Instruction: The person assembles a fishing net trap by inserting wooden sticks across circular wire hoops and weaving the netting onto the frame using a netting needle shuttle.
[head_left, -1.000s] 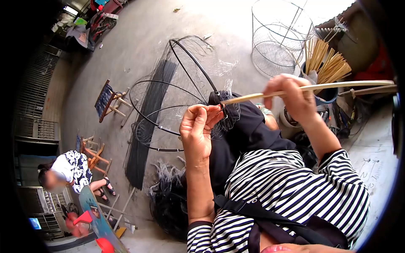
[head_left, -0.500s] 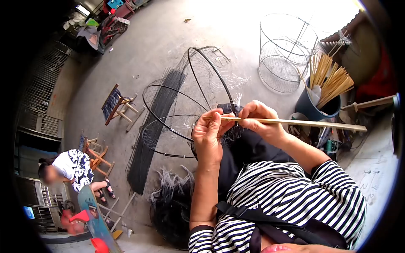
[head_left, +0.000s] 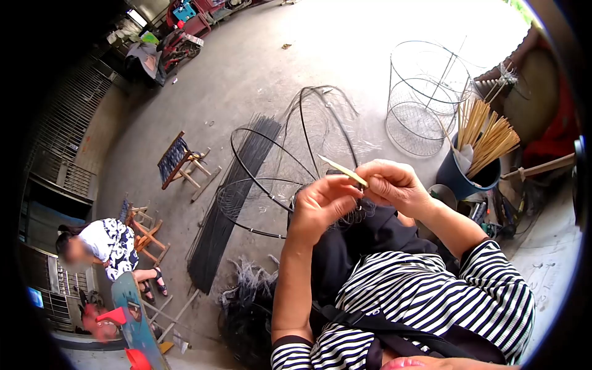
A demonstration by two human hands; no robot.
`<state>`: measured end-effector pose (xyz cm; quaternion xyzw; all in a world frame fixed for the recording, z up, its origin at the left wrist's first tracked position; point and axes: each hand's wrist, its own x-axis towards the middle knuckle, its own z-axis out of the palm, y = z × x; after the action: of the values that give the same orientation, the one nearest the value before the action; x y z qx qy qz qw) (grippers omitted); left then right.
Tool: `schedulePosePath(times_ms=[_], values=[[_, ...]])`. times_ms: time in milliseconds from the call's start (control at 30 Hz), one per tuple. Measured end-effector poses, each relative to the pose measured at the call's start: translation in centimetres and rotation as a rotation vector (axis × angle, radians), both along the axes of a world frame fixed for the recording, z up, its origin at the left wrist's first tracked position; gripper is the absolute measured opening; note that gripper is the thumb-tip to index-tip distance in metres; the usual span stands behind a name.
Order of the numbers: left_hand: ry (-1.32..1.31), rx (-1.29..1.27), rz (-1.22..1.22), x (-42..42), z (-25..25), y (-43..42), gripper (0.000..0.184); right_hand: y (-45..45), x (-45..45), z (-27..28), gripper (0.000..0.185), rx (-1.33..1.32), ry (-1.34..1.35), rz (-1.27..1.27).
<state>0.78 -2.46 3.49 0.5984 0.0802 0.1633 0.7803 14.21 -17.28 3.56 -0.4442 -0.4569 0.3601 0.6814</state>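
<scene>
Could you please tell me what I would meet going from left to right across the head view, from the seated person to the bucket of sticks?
Seated person, upper dark-seated stool, bundle of thin black rods, left hand, right hand, dark blue bucket of sticks.

The bamboo strip (head_left: 338, 168), by which a long reach to the right of the hands was made a second and half a second ago, is now seen only as a short length with its pointed end turned to the upper left. It is now pinched at the lower end of that length by the right hand (head_left: 394, 184), while the left hand (head_left: 322, 205) has been turned from its upright pinch. The view has been shifted, the blue bucket (head_left: 454, 174) being shown lower.
</scene>
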Motion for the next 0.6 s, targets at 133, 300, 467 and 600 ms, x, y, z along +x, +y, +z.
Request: schedulePosePath(times_ms=[133,300,467,600], values=[[-0.148,-0.396,0.230,3.5,-0.2,3.3,0.018,-0.4,-0.6,1.4,0.019,0.024,-0.273,-0.020],[-0.344,-0.814,0.322,7.7,0.5,6.2,0.020,-1.2,-1.0,1.6,0.013,0.051,-0.426,-0.071],[-0.330,-0.753,0.450,8.4,0.3,6.4,0.012,-1.8,-0.8,1.5,0.011,0.058,-0.430,-0.073],[-0.298,-0.809,0.368,7.7,-0.7,6.1,0.010,-2.1,-0.6,1.3,0.011,0.062,-0.436,-0.060]])
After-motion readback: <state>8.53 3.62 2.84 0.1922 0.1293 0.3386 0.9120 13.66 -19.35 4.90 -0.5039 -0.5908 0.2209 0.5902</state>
